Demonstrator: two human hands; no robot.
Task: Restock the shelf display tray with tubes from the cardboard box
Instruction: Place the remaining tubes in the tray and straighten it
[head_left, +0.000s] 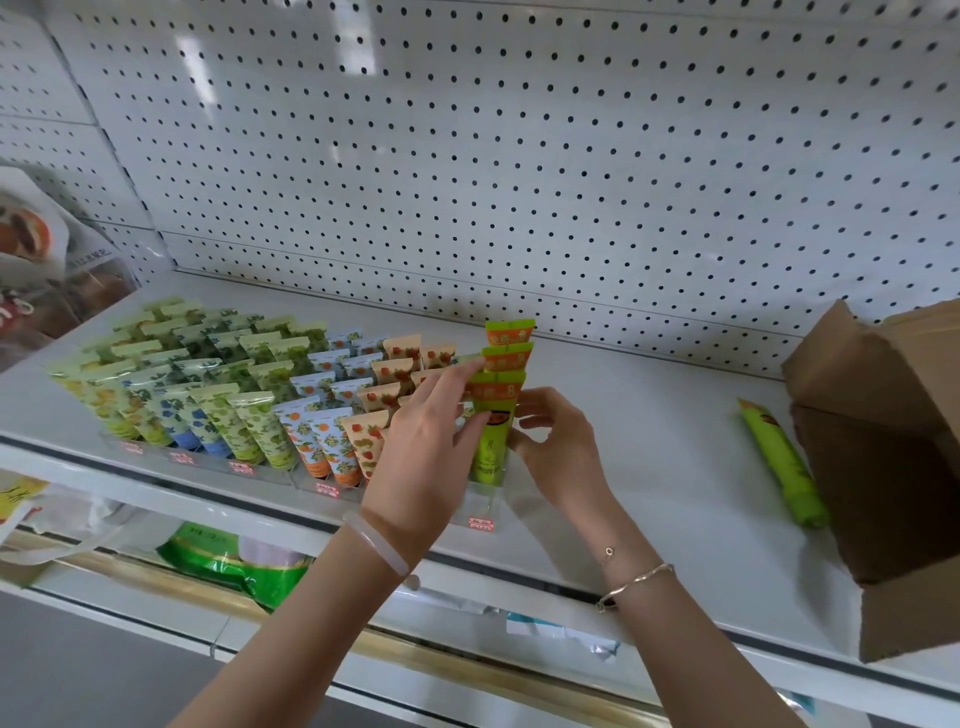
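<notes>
Fingertips (523, 422) of my right hand (558, 447) are curled in against the right edge of the front green tube (491, 441). They grip it just right of the frame's centre, where it stands cap-down in the right-hand lane of the clear display tray (483, 501). My left hand (423, 452) comes in from the other side with fingers fairly straight and slightly spread. Its thumb rests on that tube's left edge, and its index finger stretches up to touch the crimped top of one of the two green tubes (509, 332) lined up behind. Left of my hands, the tray's other lanes hold rows of patterned tubes (249, 384) in orange, blue and green. The tray sits on a white shelf (649, 457) backed by pegboard (519, 156). At the right of the frame a loose green tube (779, 462) lies flat on the shelf, just beside the open cardboard box (878, 467) at the right edge.
</notes>
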